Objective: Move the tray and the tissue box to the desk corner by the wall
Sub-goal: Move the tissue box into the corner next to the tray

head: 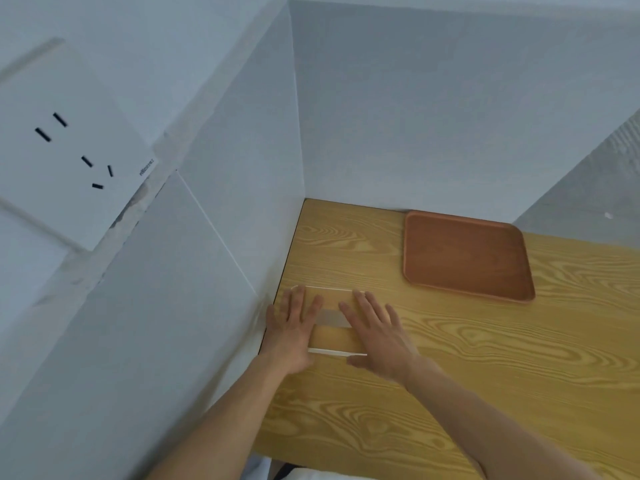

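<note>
Clear acrylic tissue box [330,322] under both flat hands, beside the wall.

It sits on the desk [485,358] edge; left hand [291,332] and right hand [375,336] lie open, palms down on its top, gripping nothing. Beyond the right hand, well apart, the brown tray [465,256] rests at the back wall. Judged best: press evenly, slide it straight ahead into the corner beyond the fingertips.

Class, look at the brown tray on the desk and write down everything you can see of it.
The tray is a flat, reddish-brown rectangle with rounded corners and a low raised rim, apparently wood or plastic. It is empty and lies flat on the wooden desk, its far edge close against the back wall. Neither hand touches it.
</note>
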{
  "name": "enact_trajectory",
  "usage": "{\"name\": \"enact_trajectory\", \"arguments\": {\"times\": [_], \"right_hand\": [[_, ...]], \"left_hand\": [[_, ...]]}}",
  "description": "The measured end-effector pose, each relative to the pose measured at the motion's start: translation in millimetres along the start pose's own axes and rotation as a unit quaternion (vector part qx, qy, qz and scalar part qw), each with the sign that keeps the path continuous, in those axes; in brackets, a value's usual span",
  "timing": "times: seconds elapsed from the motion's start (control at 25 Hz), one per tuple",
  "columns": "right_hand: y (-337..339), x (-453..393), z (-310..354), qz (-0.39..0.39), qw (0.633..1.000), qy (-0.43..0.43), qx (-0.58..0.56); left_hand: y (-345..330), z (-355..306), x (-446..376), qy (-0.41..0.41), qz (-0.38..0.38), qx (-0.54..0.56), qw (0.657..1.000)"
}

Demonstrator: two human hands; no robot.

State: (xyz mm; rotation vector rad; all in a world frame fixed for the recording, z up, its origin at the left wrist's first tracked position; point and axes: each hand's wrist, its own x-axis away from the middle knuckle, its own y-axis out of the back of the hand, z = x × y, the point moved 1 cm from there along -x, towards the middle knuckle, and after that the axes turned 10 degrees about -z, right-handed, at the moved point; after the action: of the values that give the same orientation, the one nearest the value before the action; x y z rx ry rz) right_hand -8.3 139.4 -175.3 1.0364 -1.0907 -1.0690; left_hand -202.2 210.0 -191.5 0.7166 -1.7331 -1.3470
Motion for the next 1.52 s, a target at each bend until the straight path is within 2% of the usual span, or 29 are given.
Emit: {"name": "enact_trajectory", "arguments": {"times": [0.08, 0.2, 0.52, 0.72, 1.0, 1.32, 1.52], "right_hand": [[-11.4, 23.6, 4.7, -0.034, 0.999, 0.006, -0.001], [-28.0, 55.1, 8.9, -0.053, 0.998, 0.012, -0.01], [-34.2, 66.5, 5.7, -0.043, 0.999, 0.006, -0.005], [-26.5, 50.5, 1.1, -0.038, 0.999, -0.008, -0.023], [-9.8, -5.8, -15.1, -0.018, 0.998, -0.022, -0.048], [11.8, -65.9, -30.5, 0.011, 0.998, -0.025, -0.052], [20.7, -91.6, -39.6, 0.023, 0.997, -0.039, -0.066]], "left_hand": [[-11.5, -4.6, 20.2, 0.014, -0.03, 0.019, 0.999], [-27.9, -9.0, 50.5, -0.008, -0.062, 0.014, 0.998], [-30.1, -6.7, 67.7, -0.01, -0.085, 0.022, 0.996], [-27.8, -5.1, 50.7, 0.013, -0.072, 0.001, 0.997], [8.5, -12.6, -6.8, 0.04, -0.064, -0.035, 0.997], [48.1, -11.6, -71.7, 0.07, 0.003, -0.038, 0.997], [63.0, -1.5, -98.6, 0.054, 0.031, -0.053, 0.997]]}}
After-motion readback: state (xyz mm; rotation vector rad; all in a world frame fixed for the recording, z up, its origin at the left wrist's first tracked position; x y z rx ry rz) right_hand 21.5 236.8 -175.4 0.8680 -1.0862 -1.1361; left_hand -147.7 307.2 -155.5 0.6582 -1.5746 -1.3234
